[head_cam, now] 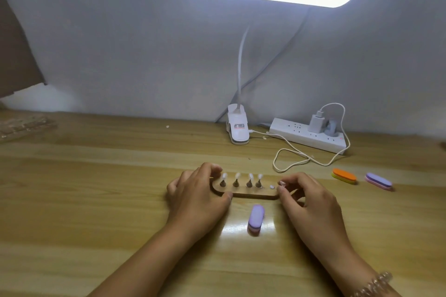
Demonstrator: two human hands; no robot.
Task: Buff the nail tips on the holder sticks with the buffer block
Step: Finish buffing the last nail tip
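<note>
While we clamp base [251, 195] ends with left hand [195, 198] and right hand [307, 200], jolt could topple tips [251, 177]; buffer [255, 218] untouched.

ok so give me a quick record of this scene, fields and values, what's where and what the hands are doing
holder: wooden base on the table, four sticks upright with nail tips
loose piece: small white piece lying on the base, right of the sticks
left hand: grips the base's left end
right hand: fingers curled at the base's right end
buffer block: purple, in front of the base, untouched
spares: orange block, second purple block, far right
</note>
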